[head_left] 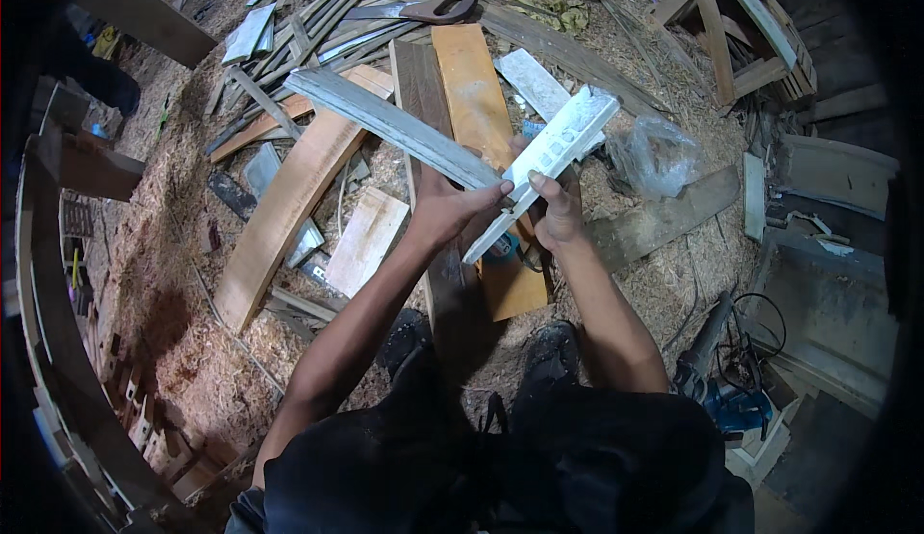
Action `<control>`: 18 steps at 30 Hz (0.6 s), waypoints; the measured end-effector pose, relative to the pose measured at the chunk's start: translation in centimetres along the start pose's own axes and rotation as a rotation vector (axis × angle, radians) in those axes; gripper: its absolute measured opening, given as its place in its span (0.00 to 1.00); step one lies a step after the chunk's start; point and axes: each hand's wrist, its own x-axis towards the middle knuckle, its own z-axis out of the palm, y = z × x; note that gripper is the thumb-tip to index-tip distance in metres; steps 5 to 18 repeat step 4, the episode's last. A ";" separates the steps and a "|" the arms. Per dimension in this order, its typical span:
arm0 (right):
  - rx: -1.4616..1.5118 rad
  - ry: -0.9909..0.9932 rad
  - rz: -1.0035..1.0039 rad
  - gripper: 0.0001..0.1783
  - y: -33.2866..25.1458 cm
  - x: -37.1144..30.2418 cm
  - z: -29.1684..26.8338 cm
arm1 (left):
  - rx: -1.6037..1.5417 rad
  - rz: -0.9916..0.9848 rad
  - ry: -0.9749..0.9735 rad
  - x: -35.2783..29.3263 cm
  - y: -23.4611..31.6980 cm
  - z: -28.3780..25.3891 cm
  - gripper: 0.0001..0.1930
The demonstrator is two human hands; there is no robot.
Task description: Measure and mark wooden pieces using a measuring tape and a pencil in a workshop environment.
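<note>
My left hand (445, 209) is closed around the near end of a long grey wooden board (385, 128), which slants up and to the left. In my right hand (560, 215) is a white wooden strip (558, 154) with a row of squarish marks, its thumb pressed on the face. The board's end meets or overlaps the strip between my hands; whether they are joined, I cannot tell. Beneath them lie an orange-brown plank (478, 91) and a dark brown beam (421, 72). A round bluish thing (502, 245) shows partly below the strip.
A handsaw (438, 9) lies beyond on a heap of thin strips. Curved planks (289, 212) and offcuts cover the sawdust floor. A clear plastic bag (664, 157) sits to the right. A corded blue power tool (727, 404) rests by my right knee.
</note>
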 end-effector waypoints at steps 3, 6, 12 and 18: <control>0.018 -0.005 0.030 0.39 0.5 0.2 -0.3 | -0.003 -0.085 0.016 0.1 -0.6 -0.4 0.36; 0.024 0.005 0.040 0.40 0.8 0.3 -0.3 | -0.004 -0.099 0.018 0.2 -0.7 -0.4 0.39; 0.024 0.005 0.040 0.40 0.8 0.3 -0.3 | -0.004 -0.099 0.018 0.2 -0.7 -0.4 0.39; 0.024 0.005 0.040 0.40 0.8 0.3 -0.3 | -0.004 -0.099 0.018 0.2 -0.7 -0.4 0.39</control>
